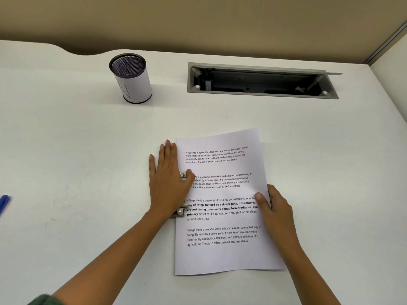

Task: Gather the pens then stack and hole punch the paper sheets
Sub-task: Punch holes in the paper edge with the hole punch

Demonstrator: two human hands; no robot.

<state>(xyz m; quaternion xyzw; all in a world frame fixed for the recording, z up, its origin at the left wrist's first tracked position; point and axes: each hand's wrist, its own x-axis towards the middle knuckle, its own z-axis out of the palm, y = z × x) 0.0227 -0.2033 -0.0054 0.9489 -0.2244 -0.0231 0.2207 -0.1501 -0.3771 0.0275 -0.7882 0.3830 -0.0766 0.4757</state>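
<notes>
Our left hand (167,183) lies flat, fingers extended, pressing the hole punch (181,194) at the paper sheets' (222,203) 9 o'clock edge. Our right hand (275,208) pinches the 3 o'clock edge. The sheets' long axis runs 6 to 12 o'clock.

The top paper sheet (224,201) carries four printed paragraphs repeating "Village life is a peaceful, close-knit, and nature-connected way of living. Defined by a slower pace, it is centered around strong community bonds, local traditions, and primary activities like agriculture. Though it offers clean air and less stress"; the third is partly bold. A small tag (208,87) inside the desk's cable tray (262,95) seems to read "017".
</notes>
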